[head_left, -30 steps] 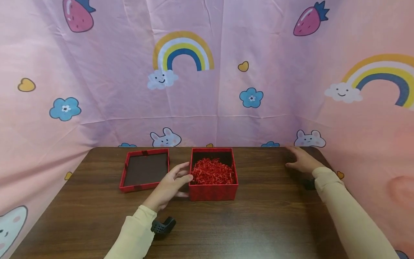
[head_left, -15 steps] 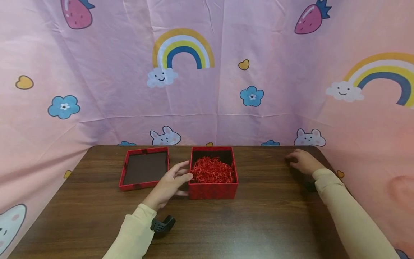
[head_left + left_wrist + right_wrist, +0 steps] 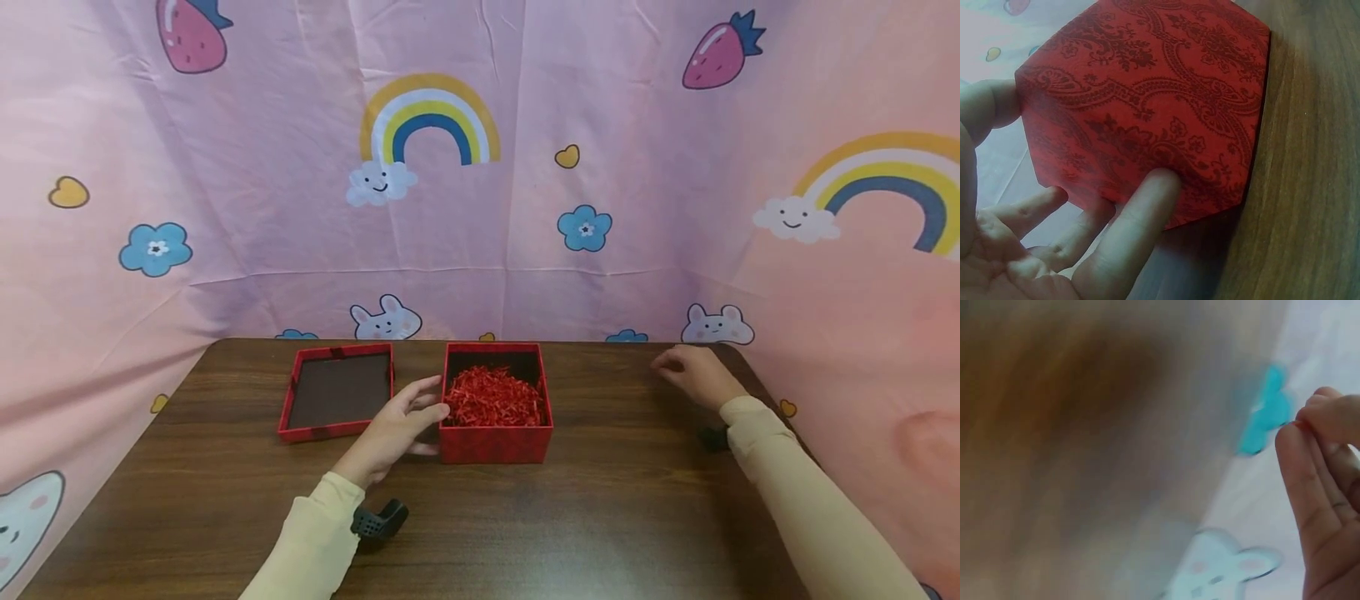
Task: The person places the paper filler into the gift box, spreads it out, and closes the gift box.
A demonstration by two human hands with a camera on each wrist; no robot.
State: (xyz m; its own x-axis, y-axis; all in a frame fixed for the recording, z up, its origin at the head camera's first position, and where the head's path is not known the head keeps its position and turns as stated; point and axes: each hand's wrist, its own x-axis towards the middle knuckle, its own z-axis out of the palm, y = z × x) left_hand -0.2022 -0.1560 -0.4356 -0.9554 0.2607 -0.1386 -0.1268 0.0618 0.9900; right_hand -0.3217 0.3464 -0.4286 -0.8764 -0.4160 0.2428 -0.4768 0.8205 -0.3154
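Note:
A red patterned box, lidless, stands mid-table, filled with red shredded paper. Against its left wall my left hand lies with spread, fairly straight fingers. The left wrist view shows the box's side wall, with fingertips touching its face and edge. At the table's back right my right hand is raised, thumb and fingertips brought together. In the right wrist view those fingertips meet with a faint reddish tint between them; I cannot tell whether something tiny is pinched there.
The box's lid, red-rimmed with a dark inside, lies upturned left of the box, close to my left hand. A brown wooden table bears everything. A pink printed cloth hangs along the back and sides.
My right hand first reaches out with spread fingers, lowers to the table at the back right, and now is raised with fingertips together. My left hand, the box and the lid stay put.

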